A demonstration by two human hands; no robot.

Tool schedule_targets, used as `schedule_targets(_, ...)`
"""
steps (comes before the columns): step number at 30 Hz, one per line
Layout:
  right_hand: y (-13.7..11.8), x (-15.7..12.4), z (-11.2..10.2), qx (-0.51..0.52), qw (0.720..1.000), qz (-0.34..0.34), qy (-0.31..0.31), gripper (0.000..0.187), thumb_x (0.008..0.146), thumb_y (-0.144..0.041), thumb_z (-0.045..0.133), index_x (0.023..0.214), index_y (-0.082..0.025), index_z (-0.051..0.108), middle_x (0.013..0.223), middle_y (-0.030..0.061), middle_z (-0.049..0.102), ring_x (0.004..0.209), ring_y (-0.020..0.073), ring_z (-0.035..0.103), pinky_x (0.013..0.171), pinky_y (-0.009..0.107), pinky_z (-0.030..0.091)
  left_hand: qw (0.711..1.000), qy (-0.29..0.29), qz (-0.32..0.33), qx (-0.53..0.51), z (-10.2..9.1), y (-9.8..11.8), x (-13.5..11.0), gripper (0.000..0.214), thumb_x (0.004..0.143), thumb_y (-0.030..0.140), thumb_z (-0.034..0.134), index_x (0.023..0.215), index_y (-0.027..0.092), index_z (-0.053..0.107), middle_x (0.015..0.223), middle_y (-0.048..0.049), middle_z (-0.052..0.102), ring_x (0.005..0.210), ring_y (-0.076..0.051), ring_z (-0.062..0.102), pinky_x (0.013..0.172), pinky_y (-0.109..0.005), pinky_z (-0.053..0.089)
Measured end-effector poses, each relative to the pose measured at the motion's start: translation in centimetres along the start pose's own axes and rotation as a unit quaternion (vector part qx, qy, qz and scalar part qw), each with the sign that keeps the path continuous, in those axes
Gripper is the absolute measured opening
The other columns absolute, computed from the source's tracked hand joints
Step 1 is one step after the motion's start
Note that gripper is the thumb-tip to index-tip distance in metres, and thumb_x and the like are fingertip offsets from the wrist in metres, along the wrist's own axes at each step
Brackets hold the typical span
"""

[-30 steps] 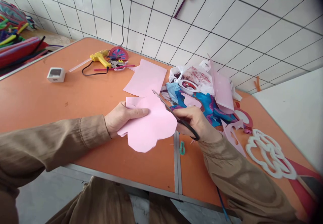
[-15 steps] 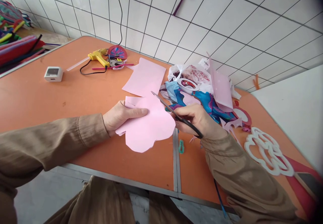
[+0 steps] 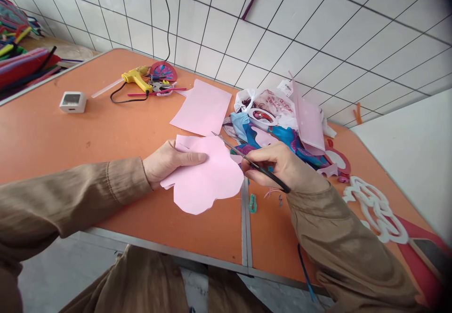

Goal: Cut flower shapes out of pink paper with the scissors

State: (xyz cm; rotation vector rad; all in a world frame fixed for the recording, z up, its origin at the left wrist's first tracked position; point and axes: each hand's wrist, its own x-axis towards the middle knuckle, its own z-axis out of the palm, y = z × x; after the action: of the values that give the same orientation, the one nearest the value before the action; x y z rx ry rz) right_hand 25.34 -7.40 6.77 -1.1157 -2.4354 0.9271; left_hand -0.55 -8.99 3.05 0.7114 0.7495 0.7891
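My left hand (image 3: 167, 162) grips a pink sheet (image 3: 201, 181) by its left side, thumb on top. The sheet looks like paper or thin felt, with a scalloped, cloud-like edge at the bottom and right. In my right hand (image 3: 275, 164) are black-handled scissors (image 3: 243, 155), their blades lying along the upper right edge of the sheet, tips pointing up and left. Whether the blades are parted is hard to make out. Beyond the held sheet, another pink sheet (image 3: 203, 108) lies flat on the orange table (image 3: 134, 139).
A yellow glue gun (image 3: 137, 78) and a white box-like device (image 3: 72, 102) stand back left. Plastic bags (image 3: 275, 108), blue patterned cloth (image 3: 294, 143) and a folded pink sheet (image 3: 309, 120) are heaped behind my right hand. White cut-out shapes (image 3: 374, 209) and a green clip (image 3: 253, 204) lie right.
My right hand and the scissors have shifted slightly right and down along the pink sheet's edge. The left hand keeps its hold with hardly any movement.
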Motion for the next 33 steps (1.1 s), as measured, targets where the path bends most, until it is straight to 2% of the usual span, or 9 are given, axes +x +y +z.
schedule_targets(5,0.3,-0.3,-0.7,-0.029,0.999,-0.021,-0.014,0.015,0.076,-0.019,0.065,0.063,-0.017,0.059,0.056,-0.0022,0.047,0.050,0.0093,0.037,0.044,0.023,0.032,0.999,-0.029,-0.003,0.023,-0.3,-0.1,0.1,0.046,0.070,0.025,0.086,0.111,0.008,0.070,0.096,-0.0160,0.078,0.078,-0.027,0.075,0.067,-0.033,0.063)
schedule_targets(13,0.2,-0.3,-1.0,-0.036,0.999,-0.017,-0.021,0.017,0.078,-0.020,0.064,0.062,-0.018,0.057,0.055,-0.0026,0.043,0.048,0.0089,0.031,0.043,0.025,0.029,0.997,-0.060,0.005,0.043,-0.1,0.0,0.1,0.053,0.071,0.028,0.085,0.117,0.009,0.067,0.114,-0.0219,0.072,0.090,-0.032,0.073,0.071,-0.038,0.061)
schedule_targets(20,-1.3,-0.3,-1.6,-0.028,0.998,-0.007,-0.053,0.019,0.075,-0.017,0.062,0.058,-0.018,0.052,0.052,-0.0034,0.037,0.049,0.0089,0.029,0.043,0.025,0.025,0.996,-0.062,0.008,0.061,0.1,0.4,0.1,0.050,0.067,0.026,0.087,0.111,0.012,0.067,0.107,-0.0175,0.074,0.085,-0.029,0.073,0.068,-0.036,0.061)
schedule_targets(29,-0.3,-0.7,-1.8,-0.032,0.997,-0.001,-0.073,0.028,0.076,-0.020,0.066,0.055,-0.019,0.048,0.053,-0.0032,0.036,0.051,0.0087,0.026,0.047,0.026,0.025,0.996,-0.060,-0.015,0.071,-0.3,0.5,0.2,0.052,0.067,0.024,0.088,0.112,0.013,0.065,0.106,-0.0172,0.073,0.083,-0.029,0.073,0.068,-0.038,0.061)
schedule_targets(33,-0.4,-0.6,-1.8,-0.041,0.997,-0.010,-0.071,0.022,0.076,-0.018,0.063,0.058,-0.019,0.051,0.054,-0.0032,0.035,0.050,0.0088,0.028,0.045,0.025,0.025,0.996,-0.070,-0.021,0.055,-0.3,0.5,0.2,0.052,0.066,0.024,0.088,0.111,0.013,0.065,0.107,-0.0167,0.073,0.085,-0.029,0.073,0.068,-0.039,0.061)
